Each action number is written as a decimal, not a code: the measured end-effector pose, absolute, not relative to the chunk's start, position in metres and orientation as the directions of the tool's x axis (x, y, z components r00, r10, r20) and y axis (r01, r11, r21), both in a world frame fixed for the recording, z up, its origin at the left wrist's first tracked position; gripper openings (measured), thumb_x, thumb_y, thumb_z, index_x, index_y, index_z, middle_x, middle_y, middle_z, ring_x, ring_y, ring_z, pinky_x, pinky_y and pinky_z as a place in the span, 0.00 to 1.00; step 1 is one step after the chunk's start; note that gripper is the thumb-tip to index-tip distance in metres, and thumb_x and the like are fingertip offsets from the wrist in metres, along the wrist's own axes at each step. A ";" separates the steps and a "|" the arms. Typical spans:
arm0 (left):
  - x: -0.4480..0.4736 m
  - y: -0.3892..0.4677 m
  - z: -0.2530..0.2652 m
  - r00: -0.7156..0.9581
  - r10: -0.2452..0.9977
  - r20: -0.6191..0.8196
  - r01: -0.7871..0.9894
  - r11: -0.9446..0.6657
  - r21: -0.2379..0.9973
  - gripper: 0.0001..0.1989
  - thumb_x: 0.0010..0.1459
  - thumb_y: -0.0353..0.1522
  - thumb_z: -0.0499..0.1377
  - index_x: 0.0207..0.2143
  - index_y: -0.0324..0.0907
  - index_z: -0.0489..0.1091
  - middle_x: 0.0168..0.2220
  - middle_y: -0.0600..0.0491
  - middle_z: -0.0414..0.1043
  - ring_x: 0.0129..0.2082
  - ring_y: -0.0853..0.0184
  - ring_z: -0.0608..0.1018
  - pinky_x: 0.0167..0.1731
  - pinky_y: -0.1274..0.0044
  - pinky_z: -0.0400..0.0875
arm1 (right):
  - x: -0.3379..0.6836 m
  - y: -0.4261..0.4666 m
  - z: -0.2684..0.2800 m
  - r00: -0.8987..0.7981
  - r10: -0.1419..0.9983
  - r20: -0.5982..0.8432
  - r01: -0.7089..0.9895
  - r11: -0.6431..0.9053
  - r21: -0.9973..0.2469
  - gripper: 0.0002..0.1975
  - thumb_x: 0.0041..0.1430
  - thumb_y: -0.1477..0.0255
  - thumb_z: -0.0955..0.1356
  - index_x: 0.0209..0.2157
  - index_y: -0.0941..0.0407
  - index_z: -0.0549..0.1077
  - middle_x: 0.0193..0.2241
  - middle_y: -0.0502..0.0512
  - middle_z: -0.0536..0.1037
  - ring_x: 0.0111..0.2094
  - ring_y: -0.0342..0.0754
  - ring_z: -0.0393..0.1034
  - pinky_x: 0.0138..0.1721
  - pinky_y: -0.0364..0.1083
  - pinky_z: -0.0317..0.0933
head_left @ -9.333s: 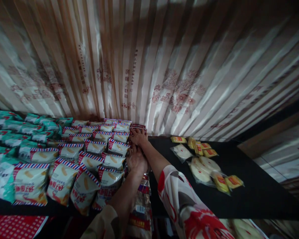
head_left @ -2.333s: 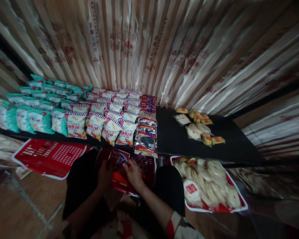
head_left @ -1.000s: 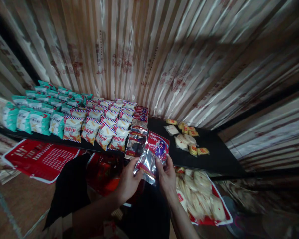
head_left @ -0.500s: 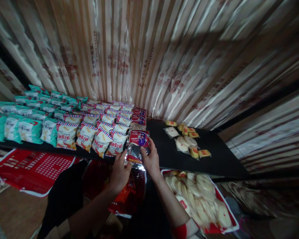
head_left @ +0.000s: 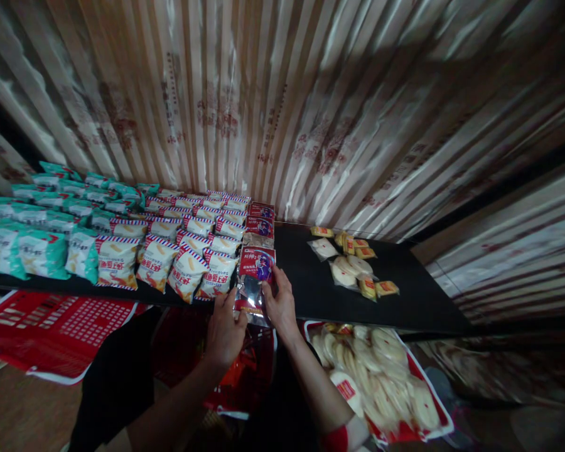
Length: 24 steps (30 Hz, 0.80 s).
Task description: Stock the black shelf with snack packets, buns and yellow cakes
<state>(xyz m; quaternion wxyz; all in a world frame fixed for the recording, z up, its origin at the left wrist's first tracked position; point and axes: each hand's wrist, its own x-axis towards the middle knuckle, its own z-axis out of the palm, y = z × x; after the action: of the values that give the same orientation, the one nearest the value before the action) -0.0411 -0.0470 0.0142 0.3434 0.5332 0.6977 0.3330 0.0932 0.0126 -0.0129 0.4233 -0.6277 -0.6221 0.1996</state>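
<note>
A dark red snack packet (head_left: 253,278) with a purple cartoon figure and a silvery lower part is between my hands at the front of the black shelf. My left hand (head_left: 226,333) grips its lower left edge. My right hand (head_left: 281,306) holds the right edge, thumb on the front. Behind it, similar red packets (head_left: 260,220) stand in a column. Just left are rows of white snack bags (head_left: 187,271) with striped red and blue tops.
Teal snack bags (head_left: 42,251) fill the left of the black shelf (head_left: 306,292). Flat white rounds (head_left: 346,270) and small yellow packets (head_left: 387,288) lie to the right. Below are a red basket (head_left: 89,317) and another basket of wrapped white rounds (head_left: 381,370). A striped curtain (head_left: 245,94) hangs behind.
The red packet now sits slightly lower and further left in view, still between both hands. The shelf's left side has also shifted left as the view moved.
</note>
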 end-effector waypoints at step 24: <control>-0.097 -0.090 -0.036 -0.358 0.927 -0.112 0.399 0.260 0.879 0.09 0.53 0.29 0.51 0.33 0.41 0.70 0.36 0.50 0.71 0.39 0.64 0.73 0.45 0.72 0.67 | 0.096 -0.097 0.001 -0.004 0.966 0.259 0.383 0.241 -0.892 0.09 0.55 0.65 0.65 0.33 0.53 0.75 0.26 0.53 0.77 0.29 0.48 0.72 0.35 0.47 0.66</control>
<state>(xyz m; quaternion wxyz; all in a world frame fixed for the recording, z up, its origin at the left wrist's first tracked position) -0.0965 -0.0905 -0.0357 0.3312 0.4597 0.7214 0.3982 0.0960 -0.0974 0.0007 0.4651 -0.5307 -0.6356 0.3131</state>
